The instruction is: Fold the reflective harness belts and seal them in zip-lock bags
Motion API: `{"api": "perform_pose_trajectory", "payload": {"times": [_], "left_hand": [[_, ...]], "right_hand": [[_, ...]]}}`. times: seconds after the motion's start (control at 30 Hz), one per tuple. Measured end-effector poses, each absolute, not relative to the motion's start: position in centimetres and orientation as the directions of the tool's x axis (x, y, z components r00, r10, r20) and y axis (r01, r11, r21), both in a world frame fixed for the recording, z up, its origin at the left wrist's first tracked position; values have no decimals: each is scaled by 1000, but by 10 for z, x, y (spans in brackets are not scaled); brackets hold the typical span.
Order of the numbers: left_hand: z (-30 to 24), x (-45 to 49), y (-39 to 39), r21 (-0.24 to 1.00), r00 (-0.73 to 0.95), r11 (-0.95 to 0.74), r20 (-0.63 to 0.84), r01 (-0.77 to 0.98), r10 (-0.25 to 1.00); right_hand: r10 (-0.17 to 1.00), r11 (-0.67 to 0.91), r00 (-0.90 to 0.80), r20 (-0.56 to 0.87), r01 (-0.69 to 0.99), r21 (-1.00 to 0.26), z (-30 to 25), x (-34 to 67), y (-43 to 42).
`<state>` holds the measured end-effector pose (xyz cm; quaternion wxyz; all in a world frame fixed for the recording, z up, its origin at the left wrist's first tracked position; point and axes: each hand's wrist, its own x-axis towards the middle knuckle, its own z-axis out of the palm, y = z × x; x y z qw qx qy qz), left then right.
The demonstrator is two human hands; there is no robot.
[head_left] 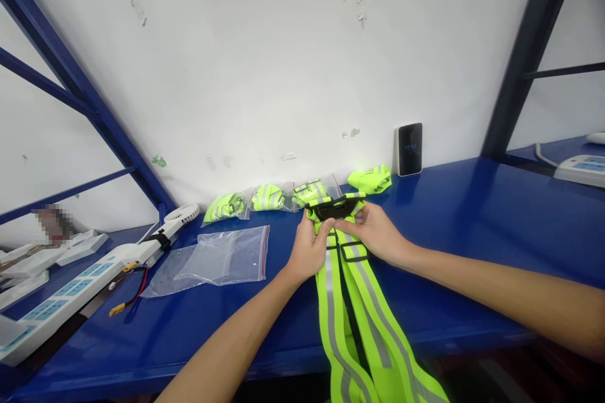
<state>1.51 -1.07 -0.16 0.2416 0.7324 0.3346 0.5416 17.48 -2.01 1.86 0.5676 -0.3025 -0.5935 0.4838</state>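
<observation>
Both hands hold a neon yellow reflective vest [331, 302] made of straps with silver stripes. My left hand [309, 245] grips it at the left of its black buckle [336, 208], thumb on top. On the other side my right hand [375, 230] pinches it, the thumbs nearly meeting below the buckle. Black strap adjusters [354, 252] sit just under the hands. From there the straps hang down over the table's front edge, their lower ends out of view. The fingers behind the buckle are partly hidden.
Along the wall lie bagged yellow bundles [268, 198] and a loose folded bundle [371, 180]. Clear zip bags [227, 258] lie left on the blue table [472, 220]. Further left are a power strip [70, 289], a small fan [182, 214] and a red-black cable [142, 283]. A black-screened device [409, 148] stands behind.
</observation>
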Motion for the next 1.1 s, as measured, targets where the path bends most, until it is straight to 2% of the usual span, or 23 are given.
{"api": "perform_pose_trajectory", "payload": {"times": [0.2,0.3,0.37,0.47,0.57,0.7,0.9,1.1], "left_hand": [[-3,17,-10,712,197,-677,648,185,736],[-2,16,-6,723,195,-677,650,138,734],[-1,15,-4,738,171,-665,645,113,745],[4,12,-1,766,144,-641,629,52,764],[8,8,3,789,167,-614,604,9,779],[9,4,5,812,216,-584,566,25,796],[8,8,-5,925,259,-360,380,-123,888],[13,3,-7,954,344,-121,215,-276,914]], "right_hand": [[873,446,-172,456,-94,-890,24,177,-22],[877,440,-176,447,-75,-895,21,177,-24],[901,363,-217,375,-98,-927,20,178,-26],[931,157,-294,216,-210,-965,23,181,-31],[914,-36,-390,115,-359,-933,32,184,-36],[905,-119,-421,65,-397,-910,41,186,-37],[930,-110,-363,61,-432,-895,38,186,-30],[937,-141,-349,31,-456,-879,36,185,-30]]}}
